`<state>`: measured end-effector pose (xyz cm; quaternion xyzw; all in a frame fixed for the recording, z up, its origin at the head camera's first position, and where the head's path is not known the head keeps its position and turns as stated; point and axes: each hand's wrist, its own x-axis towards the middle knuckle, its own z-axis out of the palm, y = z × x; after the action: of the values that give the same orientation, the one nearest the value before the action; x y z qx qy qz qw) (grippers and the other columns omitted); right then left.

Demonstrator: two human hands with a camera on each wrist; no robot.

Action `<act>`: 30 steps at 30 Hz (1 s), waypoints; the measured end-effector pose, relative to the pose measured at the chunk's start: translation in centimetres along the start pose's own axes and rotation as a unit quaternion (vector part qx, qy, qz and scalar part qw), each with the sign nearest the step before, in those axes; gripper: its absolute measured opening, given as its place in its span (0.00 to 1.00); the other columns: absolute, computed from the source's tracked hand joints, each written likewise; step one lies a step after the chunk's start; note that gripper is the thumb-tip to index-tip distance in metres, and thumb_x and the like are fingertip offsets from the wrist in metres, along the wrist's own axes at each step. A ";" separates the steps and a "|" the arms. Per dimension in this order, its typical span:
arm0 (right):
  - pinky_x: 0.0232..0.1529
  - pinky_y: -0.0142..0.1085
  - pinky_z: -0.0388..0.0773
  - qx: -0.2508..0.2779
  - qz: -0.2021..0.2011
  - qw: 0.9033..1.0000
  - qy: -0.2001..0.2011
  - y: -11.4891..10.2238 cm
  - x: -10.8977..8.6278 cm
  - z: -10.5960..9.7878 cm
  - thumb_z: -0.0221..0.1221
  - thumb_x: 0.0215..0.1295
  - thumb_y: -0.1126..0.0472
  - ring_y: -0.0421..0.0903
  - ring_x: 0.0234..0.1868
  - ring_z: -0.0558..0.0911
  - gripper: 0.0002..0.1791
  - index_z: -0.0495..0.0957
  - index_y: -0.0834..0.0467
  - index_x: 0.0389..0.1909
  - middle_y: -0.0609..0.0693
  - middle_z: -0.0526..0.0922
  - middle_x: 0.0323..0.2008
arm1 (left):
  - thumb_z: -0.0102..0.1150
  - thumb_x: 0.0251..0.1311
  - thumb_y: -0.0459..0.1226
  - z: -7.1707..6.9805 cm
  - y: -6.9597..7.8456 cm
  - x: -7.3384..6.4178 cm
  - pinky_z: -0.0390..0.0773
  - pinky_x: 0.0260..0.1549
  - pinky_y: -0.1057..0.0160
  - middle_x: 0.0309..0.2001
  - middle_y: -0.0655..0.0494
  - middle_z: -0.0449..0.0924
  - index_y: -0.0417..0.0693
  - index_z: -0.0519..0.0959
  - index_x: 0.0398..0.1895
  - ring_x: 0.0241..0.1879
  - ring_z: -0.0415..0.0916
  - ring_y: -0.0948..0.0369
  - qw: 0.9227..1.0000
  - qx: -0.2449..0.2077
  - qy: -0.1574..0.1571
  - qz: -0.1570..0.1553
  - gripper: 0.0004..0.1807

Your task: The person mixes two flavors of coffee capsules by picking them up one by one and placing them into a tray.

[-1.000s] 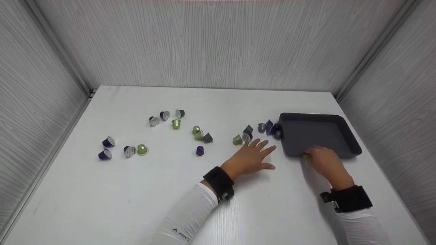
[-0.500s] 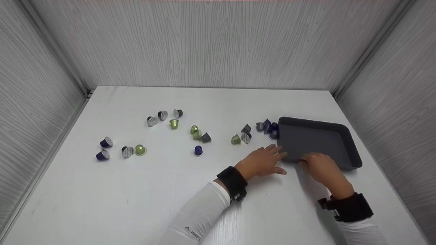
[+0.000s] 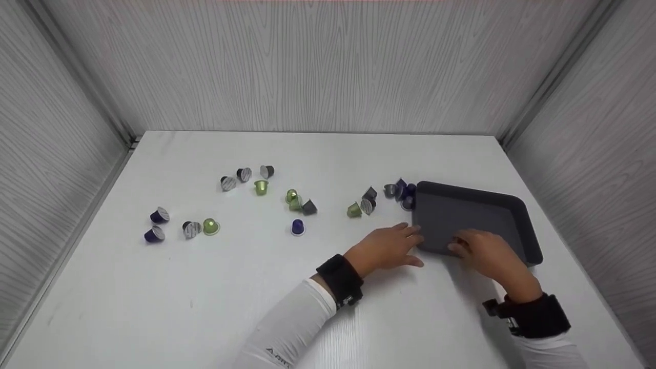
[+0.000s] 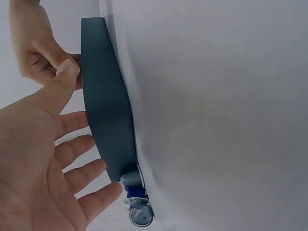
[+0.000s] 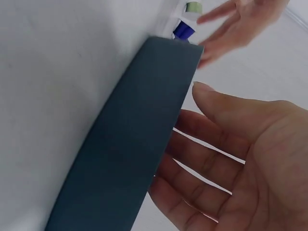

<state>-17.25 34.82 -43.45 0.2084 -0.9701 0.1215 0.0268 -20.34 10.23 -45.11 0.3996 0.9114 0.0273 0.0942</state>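
Observation:
A dark grey rectangular tray [image 3: 466, 218] lies at the right of the table, slightly turned. My left hand [image 3: 384, 248] is at its near left corner, fingers spread and touching the rim in the left wrist view. Over the near rim is my right hand [image 3: 484, 256]; in the right wrist view its fingers [image 5: 207, 154] reach past the rim, while the thumb stands apart from the wall. Several purple and grey coffee capsules [image 3: 401, 190] cluster against the tray's left wall. Just left of them sit a green capsule [image 3: 354, 210] and two dark ones [image 3: 369, 200].
More coffee capsules lie scattered leftward: a purple one [image 3: 298, 227], a green and grey group [image 3: 300, 202], a back group [image 3: 244, 175] and several at far left [image 3: 160, 215]. Grey wood-patterned panels [image 3: 328, 66] wall the table at the back and sides.
The tray has slid toward me, turned a little and shifted slightly left. My left hand has moved from near the capsules to the tray's corner. My right thumb has come away from the rim.

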 end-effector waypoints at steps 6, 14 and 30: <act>0.44 0.57 0.77 0.000 0.031 0.999 0.030 2.1 -0.5 -1.5 0.60 0.68 0.59 0.63 0.45 0.81 0.20 0.77 0.68 0.55 0.65 0.81 0.47 | 0.40 0.67 0.65 -0.2 0.0 -1.5 0.62 0.67 0.60 0.76 0.58 0.53 0.57 0.64 0.73 0.74 0.50 0.56 1.000 0.016 -0.008 0.002 0.37; 0.53 0.66 0.65 0.007 0.083 0.994 0.069 6.2 -1.4 -2.1 0.57 0.71 0.58 0.75 0.53 0.69 0.25 0.70 0.73 0.59 0.77 0.70 0.55 | 0.41 0.67 0.65 -0.3 -0.1 -4.2 0.64 0.65 0.59 0.75 0.56 0.55 0.55 0.65 0.72 0.73 0.53 0.55 1.000 0.028 -0.001 0.007 0.37; 0.54 0.66 0.67 0.088 0.150 0.983 -0.060 7.9 -1.0 -1.5 0.46 0.77 0.47 0.73 0.58 0.71 0.41 0.45 0.75 0.72 0.77 0.61 0.64 | 0.44 0.66 0.64 0.4 -2.0 -9.6 0.71 0.60 0.61 0.70 0.51 0.64 0.51 0.72 0.65 0.68 0.62 0.55 0.997 0.043 0.045 0.038 0.35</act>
<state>-19.60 42.62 -43.85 0.0692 -0.9757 0.1961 -0.0684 -15.34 1.78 -44.31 0.4359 0.8992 0.0095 0.0350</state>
